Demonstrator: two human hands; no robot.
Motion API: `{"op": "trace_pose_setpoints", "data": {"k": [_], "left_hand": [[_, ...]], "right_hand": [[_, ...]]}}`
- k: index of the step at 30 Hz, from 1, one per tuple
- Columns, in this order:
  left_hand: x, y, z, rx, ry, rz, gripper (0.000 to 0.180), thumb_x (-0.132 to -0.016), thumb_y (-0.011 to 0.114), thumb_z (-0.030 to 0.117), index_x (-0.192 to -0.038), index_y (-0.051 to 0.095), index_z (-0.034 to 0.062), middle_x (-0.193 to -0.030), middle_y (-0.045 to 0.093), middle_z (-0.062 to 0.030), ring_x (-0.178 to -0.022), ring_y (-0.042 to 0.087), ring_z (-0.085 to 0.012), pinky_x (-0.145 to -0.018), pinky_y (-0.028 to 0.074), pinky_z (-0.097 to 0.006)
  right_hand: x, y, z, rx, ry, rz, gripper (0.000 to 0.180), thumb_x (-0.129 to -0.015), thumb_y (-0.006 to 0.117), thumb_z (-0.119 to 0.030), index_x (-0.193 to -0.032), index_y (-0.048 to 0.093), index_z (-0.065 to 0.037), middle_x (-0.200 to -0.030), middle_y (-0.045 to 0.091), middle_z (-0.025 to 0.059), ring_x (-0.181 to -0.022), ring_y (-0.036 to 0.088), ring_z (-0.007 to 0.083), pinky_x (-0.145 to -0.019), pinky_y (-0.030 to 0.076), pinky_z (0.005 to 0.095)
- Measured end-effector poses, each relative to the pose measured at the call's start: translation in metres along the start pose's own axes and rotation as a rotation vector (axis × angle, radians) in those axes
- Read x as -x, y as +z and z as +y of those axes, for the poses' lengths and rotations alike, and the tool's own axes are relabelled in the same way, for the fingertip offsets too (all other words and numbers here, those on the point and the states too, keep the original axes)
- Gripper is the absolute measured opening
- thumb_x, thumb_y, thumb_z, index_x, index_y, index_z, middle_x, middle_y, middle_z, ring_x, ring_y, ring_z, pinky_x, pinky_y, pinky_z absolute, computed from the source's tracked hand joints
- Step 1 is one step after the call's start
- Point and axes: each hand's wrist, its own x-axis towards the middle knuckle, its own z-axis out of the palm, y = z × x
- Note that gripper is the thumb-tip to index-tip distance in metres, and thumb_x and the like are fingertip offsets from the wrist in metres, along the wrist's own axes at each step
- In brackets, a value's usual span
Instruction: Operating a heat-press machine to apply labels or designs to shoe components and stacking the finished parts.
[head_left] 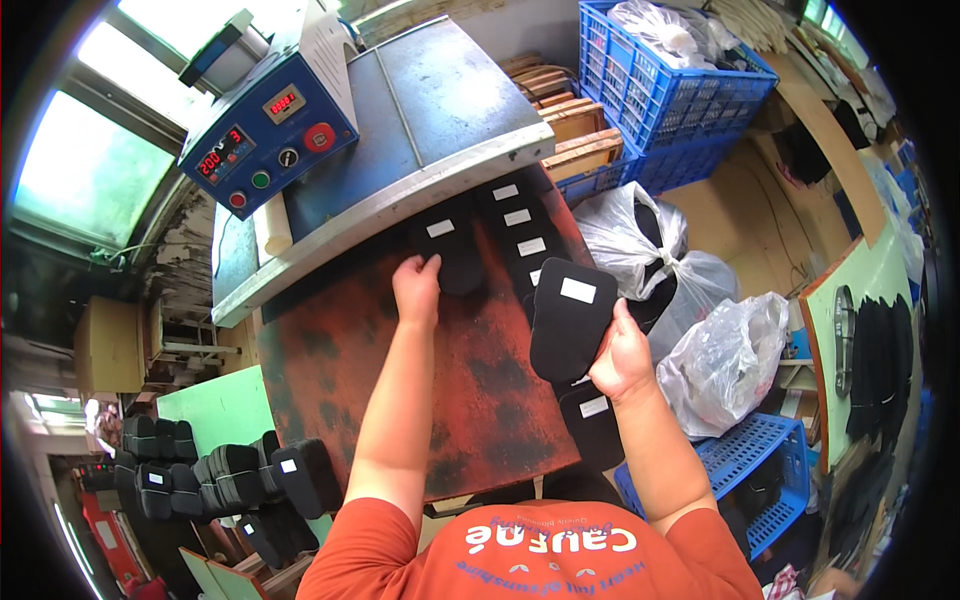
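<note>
My right hand (622, 352) grips a black rounded pad (566, 325) by its right edge. The pad is lifted above the board's right side, its white label facing up. Farther left, my left hand (416, 290) has its thumb and finger closed at the left edge of another black pad (458, 262). That one lies on the reddish-brown board (340, 400), close to the press's front edge, with a white label at its far end. A row of black pads with labels (516, 217) runs along the board's right side, partly hidden by the lifted pad.
A blue press machine (400, 100) with a control box (265, 145) spans the far side. Tied plastic bags (725, 365) and blue crates (660, 90) stand at the right. Stacked black pads (225, 475) sit on a green surface (215, 405) at the left.
</note>
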Motion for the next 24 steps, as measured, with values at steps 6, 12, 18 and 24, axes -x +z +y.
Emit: {"op": "trace_pose_setpoints", "data": {"k": [6,12,18,24], "left_hand": [[-0.017,-0.006,0.007,-0.393,0.243,0.113,0.034,-0.08,0.066,0.017,-0.101,0.057,-0.0078,-0.07,0.06,-0.006,-0.062,0.054,-0.0098,-0.049,0.043,-0.027],[0.057,0.004,0.021,0.032,0.083,-0.258,0.027,-0.08,0.065,0.008,-0.103,0.057,-0.0029,-0.073,0.06,-0.0016,-0.059,0.053,-0.0054,-0.05,0.041,-0.02],[-0.013,-0.014,0.0,-0.152,0.064,0.068,0.038,-0.079,0.066,0.012,-0.109,0.055,-0.008,-0.073,0.058,-0.0056,-0.059,0.053,-0.011,-0.054,0.044,-0.024],[0.04,0.003,0.012,-0.129,0.153,-0.18,0.038,-0.077,0.07,0.015,-0.106,0.057,-0.0049,-0.078,0.061,-0.0063,-0.07,0.057,-0.0137,-0.064,0.047,-0.027]], "right_hand": [[-0.031,0.007,0.026,0.009,0.15,0.053,0.038,-0.098,0.033,-0.026,-0.128,0.042,-0.005,-0.127,0.049,0.0115,-0.116,0.048,0.0267,-0.1,0.037,0.0427],[-0.049,0.008,0.041,0.168,0.036,0.119,0.027,-0.097,0.041,-0.017,-0.118,0.05,-0.003,-0.113,0.058,0.0085,-0.106,0.055,0.0205,-0.093,0.044,0.0347],[-0.048,0.016,0.037,0.251,0.035,0.095,0.028,-0.097,0.04,-0.019,-0.118,0.05,-0.003,-0.111,0.059,0.0085,-0.1,0.058,0.0188,-0.087,0.048,0.031],[-0.049,0.025,0.051,0.406,0.072,0.069,0.029,-0.096,0.042,-0.016,-0.121,0.049,-0.002,-0.111,0.058,0.0078,-0.101,0.056,0.016,-0.087,0.046,0.0294]]}}
